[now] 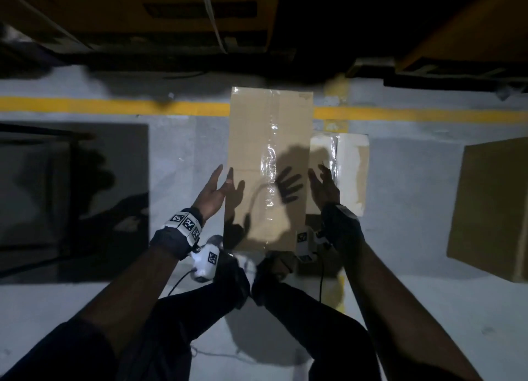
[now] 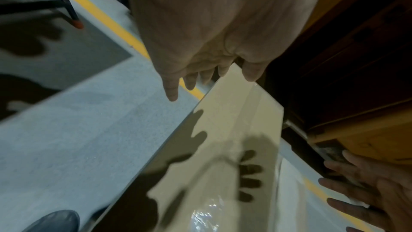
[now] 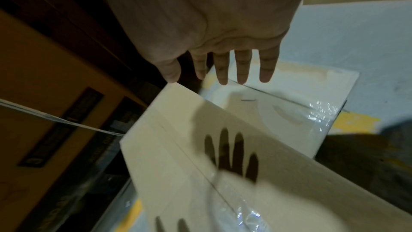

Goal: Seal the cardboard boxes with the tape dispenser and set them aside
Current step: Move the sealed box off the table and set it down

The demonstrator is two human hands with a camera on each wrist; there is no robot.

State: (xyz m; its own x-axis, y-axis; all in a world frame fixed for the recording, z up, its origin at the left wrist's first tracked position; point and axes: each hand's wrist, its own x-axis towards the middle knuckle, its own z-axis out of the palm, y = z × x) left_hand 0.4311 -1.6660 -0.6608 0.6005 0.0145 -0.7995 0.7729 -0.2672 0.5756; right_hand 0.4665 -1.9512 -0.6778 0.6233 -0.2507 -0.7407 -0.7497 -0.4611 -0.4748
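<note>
Taped box on floor before me. My left hand and right hand flank its long sides, fingers straight, spread, holding nothing. Likely light, stiff cardboard; tape strip slick. Best grip: palms on opposite side walls, not tape.

I'm looking at a warehouse or storeroom. Grey painted floor carries a yellow line. Cardboard boxes stand about.
</note>
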